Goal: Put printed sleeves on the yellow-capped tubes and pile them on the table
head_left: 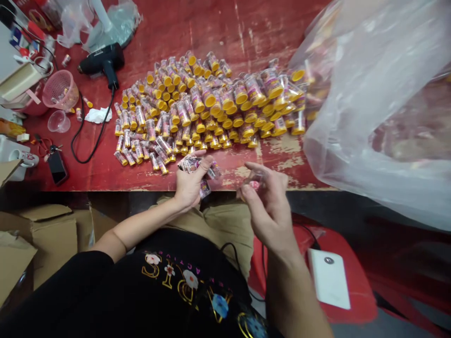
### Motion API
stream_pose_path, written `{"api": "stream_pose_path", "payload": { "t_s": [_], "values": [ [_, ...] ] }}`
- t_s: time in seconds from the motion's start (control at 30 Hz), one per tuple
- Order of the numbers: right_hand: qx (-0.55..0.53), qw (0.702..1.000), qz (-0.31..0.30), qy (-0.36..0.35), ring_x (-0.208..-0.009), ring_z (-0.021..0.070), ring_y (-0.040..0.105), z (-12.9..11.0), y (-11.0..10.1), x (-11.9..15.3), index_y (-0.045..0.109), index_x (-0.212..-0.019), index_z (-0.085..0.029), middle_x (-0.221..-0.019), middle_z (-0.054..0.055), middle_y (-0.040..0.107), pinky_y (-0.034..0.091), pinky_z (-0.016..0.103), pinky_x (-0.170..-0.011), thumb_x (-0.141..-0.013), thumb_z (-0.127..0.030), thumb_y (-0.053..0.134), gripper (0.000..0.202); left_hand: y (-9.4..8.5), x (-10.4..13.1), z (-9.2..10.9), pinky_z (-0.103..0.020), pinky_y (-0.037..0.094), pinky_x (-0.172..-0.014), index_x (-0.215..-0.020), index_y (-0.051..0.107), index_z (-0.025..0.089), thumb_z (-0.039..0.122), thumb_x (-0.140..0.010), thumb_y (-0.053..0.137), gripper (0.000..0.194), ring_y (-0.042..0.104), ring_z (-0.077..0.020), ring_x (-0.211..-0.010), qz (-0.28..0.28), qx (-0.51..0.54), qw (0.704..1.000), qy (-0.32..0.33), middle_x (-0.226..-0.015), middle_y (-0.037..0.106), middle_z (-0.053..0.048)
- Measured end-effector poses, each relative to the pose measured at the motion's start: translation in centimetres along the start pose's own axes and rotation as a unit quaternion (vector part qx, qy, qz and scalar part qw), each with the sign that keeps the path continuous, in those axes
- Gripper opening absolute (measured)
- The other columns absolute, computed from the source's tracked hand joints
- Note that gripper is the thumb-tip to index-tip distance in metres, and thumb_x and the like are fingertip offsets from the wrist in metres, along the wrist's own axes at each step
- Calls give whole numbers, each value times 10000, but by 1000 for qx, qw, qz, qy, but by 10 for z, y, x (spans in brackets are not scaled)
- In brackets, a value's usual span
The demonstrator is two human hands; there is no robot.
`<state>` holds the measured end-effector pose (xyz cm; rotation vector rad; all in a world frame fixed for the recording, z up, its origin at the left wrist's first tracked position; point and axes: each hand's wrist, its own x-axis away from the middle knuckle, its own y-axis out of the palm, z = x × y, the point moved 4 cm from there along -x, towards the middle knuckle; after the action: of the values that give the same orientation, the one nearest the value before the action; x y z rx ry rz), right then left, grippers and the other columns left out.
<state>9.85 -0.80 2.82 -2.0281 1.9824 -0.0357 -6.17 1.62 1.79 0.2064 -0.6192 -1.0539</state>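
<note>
My left hand is closed around a bunch of printed plastic sleeves at the table's front edge, thumb on top. Some of their ends poke out past the fingers. Further right, my right hand pinches a small clear plastic container with something pink and white inside; blur hides its exact shape. The two hands are apart. Just beyond them lies a large pile of small clear tubes with yellow caps and printed wraps, stacked on their sides.
A big translucent plastic bag covers the table's right side. To the left are a black heat gun with its cord, a pink basket, a clear cup and a phone. A white power bank rests on a red stool.
</note>
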Motion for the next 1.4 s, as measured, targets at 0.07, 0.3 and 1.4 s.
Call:
{"api": "stream_pose_path", "payload": {
  "t_s": [0.07, 0.3, 1.4],
  "values": [
    [50, 998, -5, -28, -1058, 217, 644, -6, -10, 9, 601, -1464, -276, -1128, 81, 628, 592, 413, -948, -978, -370, 702, 505, -2, -1, -1, -241, 488, -700, -1151, 736, 204, 438, -610, 1022, 655, 595, -88, -660, -2, -6, 1000, 9, -773, 666, 57],
    [145, 977, 25, -157, -970, 212, 721, -20, -9, 14, 705, -1217, -247, -1050, 62, 731, 625, 372, -874, -909, -224, 796, 322, 0, 1, -3, -257, 503, -774, -1044, 742, 178, 372, -708, 974, 452, 633, -103, -740, -19, -19, 999, -23, -809, 679, 31],
    [65, 978, 178, -88, -775, 189, 748, -25, 2, 16, 859, -1038, -308, -875, 19, 797, 633, 362, -688, -880, -242, 842, 172, -3, 30, 0, -323, 623, -683, -937, 681, 159, 587, -625, 978, 607, 713, -173, -717, -144, -23, 970, -194, -829, 737, -51]
  ]
}}
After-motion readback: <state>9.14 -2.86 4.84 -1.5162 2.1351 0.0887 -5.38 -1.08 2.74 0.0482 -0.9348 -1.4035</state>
